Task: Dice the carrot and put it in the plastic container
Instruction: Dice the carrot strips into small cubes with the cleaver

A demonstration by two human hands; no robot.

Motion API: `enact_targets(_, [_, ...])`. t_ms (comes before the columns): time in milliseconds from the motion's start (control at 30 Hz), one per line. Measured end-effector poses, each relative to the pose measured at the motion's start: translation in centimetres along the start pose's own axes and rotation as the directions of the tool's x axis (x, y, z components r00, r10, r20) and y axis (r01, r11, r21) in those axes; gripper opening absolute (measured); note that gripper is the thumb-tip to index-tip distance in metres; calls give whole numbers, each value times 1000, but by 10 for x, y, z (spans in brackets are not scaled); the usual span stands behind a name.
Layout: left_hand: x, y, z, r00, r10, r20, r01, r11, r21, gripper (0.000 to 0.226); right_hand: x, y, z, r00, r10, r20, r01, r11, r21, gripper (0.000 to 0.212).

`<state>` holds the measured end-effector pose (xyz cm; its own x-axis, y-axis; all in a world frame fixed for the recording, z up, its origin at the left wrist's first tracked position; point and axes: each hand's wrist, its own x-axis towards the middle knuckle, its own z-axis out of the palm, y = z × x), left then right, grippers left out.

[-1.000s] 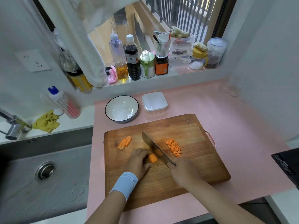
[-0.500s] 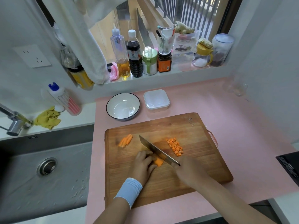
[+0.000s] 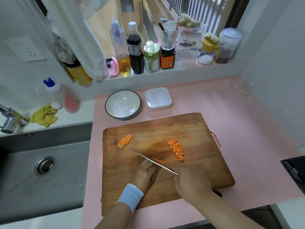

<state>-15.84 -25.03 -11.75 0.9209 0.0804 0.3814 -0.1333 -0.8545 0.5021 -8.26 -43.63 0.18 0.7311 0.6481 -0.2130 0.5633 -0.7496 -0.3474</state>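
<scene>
- Our right hand [image 3: 189, 180] wraps the knife [image 3: 149, 158] handle; our left hand [image 3: 145, 172] curls its fingers over the carrot piece [image 3: 158, 160] at the blade.
- Diced carrot [image 3: 176, 149] lies heaped on the cutting board [image 3: 198, 162].
- The plastic container [image 3: 158, 100] and the bowl [image 3: 123, 104] show bare white insides.

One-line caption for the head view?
Right hand slices carrot with knife, left hand holds it; dice piled on board, container behind.

Left grip [image 3: 145, 175], right grip [image 3: 189, 182] curled, close together
</scene>
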Motion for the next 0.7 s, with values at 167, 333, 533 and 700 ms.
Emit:
enact_targets(167, [2,5,-4,1000,14,-23,-14,1000,1,13,-2,7,-2,1000,-8,10,9,1000,-25,24])
enact_targets(333, [2,7,-4,999,13,-30,-13,1000,13,14,2,11,-6,998,9,65,-6,998,-55,24])
enact_targets(533, [2,7,-4,1000,13,-22,-13,999,29,11,15,17,-3,983,42,178,-43,999,5,24])
enact_targets(700, [2,6,-3,999,39,-34,-38,999,24,9,29,16,-10,966,68,251,-81,996,40,30])
